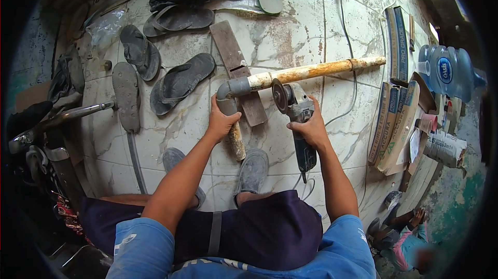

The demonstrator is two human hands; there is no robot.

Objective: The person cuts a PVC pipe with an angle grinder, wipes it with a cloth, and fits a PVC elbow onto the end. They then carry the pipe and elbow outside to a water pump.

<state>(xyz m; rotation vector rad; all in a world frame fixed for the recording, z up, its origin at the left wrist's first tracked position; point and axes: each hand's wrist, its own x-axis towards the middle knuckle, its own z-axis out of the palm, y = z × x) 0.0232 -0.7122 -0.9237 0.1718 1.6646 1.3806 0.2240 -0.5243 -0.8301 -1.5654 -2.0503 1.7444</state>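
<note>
My left hand (223,122) is wrapped round the grey elbow of an L-shaped pipe (311,71), its thumb against the short arm. The long arm, rusty and white, stretches to the right, and the short rusty arm points toward my feet. My right hand (309,129) grips an angle grinder (302,146) by its body, with the disc (281,96) up close beside the long arm. Under the elbow lies a flat wooden board (239,71) with a dark notch.
Several dark flip-flops (181,83) lie on the tiled floor at the left. A power cord (346,35) runs down from a plug. Long cardboard boxes (397,128) and a blue water jug (446,71) stand at the right. A metal tube (78,115) juts in at the left. Another person (407,242) sits at lower right.
</note>
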